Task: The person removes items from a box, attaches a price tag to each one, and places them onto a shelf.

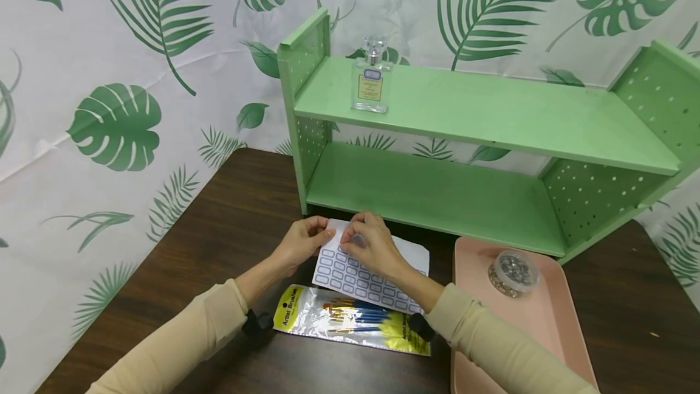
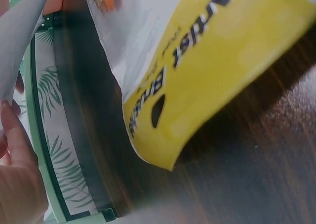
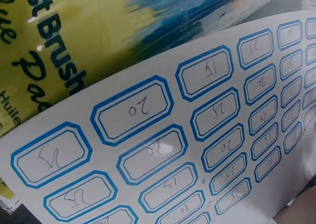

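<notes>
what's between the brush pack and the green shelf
In the head view, the sticker sheet, left hand and right hand on it, and some dark table.

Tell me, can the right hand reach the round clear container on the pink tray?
Probably yes: nothing covers the container, and the right sleeve passes over the tray, though the right hand is at the label sheet.

Head camera looks down; close wrist views share label sheet point(image 1: 363, 283) and brush packet point(image 1: 352, 323).
</notes>
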Motion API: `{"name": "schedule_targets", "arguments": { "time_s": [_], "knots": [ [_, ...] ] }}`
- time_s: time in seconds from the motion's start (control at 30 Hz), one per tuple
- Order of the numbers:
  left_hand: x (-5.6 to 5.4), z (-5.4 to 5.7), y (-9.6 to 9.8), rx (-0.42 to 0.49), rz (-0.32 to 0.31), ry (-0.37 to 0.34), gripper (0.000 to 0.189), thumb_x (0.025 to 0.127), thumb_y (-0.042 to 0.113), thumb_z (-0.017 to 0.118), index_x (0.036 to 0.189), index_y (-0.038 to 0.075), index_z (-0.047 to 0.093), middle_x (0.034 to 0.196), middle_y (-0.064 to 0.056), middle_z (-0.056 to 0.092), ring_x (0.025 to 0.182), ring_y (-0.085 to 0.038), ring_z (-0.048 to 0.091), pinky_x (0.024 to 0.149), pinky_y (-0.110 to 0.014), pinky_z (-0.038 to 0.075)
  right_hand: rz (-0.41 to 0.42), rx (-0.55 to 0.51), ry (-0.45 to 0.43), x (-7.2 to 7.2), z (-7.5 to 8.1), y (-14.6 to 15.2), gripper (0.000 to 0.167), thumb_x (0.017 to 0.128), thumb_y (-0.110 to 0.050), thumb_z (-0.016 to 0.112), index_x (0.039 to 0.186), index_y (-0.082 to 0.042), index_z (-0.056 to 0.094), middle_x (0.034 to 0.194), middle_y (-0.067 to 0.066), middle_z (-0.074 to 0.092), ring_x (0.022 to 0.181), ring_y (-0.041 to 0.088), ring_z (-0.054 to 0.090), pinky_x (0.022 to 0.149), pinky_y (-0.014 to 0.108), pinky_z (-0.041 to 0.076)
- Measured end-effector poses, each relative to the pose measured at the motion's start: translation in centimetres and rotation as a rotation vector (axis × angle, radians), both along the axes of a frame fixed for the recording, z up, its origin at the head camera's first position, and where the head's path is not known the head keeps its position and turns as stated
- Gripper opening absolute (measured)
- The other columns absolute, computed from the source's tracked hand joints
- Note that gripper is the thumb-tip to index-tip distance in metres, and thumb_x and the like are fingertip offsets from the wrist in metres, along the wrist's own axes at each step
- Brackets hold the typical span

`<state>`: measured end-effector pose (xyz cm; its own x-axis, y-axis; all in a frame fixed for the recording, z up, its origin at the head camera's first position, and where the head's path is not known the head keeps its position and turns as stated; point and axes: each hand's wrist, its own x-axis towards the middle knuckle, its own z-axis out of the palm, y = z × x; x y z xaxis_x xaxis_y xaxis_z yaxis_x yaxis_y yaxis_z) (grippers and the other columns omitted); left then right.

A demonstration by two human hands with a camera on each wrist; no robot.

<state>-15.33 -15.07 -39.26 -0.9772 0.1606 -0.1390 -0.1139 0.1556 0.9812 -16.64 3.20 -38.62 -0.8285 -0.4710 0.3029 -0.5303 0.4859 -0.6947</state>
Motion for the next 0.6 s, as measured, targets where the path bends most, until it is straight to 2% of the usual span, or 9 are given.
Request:
{"name": "schedule_targets", "arguments": {
  "time_s": [0.37,0.47,0.6],
  "knots": [
    [-0.13,-0.05,0.0,-0.001,0.015,0.001,0.022,0.095,0.008,0.055,0.112,-0.006,0.055,0.086,-0.003,0.056,0.07,-0.009,0.053,0.061,-0.021,0.047,-0.021,-0.023,-0.002,0.23,-0.09,0.04,0.012,0.08,-0.006,0.073,0.076,-0.012,0.063,0.11,0.014,0.054,0.11,0.032,0.044,0.091,0.048,0.039],
    [-0.17,-0.04,0.03,0.008,0.017,-0.006,0.021,0.095,0.007,0.054,0.111,-0.006,0.055,0.086,-0.004,0.056,0.071,-0.009,0.054,0.062,-0.021,0.049,-0.033,-0.029,0.053,0.21,-0.25,0.09,0.013,0.079,-0.006,0.074,0.075,-0.012,0.063,0.11,0.013,0.055,0.108,0.031,0.044,0.09,0.047,0.039],
    [-0.22,0.01,0.14,0.032,0.018,-0.012,0.02,0.095,0.007,0.054,0.11,-0.007,0.055,0.086,-0.004,0.056,0.072,-0.009,0.057,0.063,-0.02,0.051,-0.058,-0.026,0.172,0.25,-0.49,0.13,0.013,0.076,-0.007,0.076,0.073,-0.012,0.064,0.11,0.014,0.057,0.106,0.031,0.046,0.091,0.047,0.037]
  ]
}}
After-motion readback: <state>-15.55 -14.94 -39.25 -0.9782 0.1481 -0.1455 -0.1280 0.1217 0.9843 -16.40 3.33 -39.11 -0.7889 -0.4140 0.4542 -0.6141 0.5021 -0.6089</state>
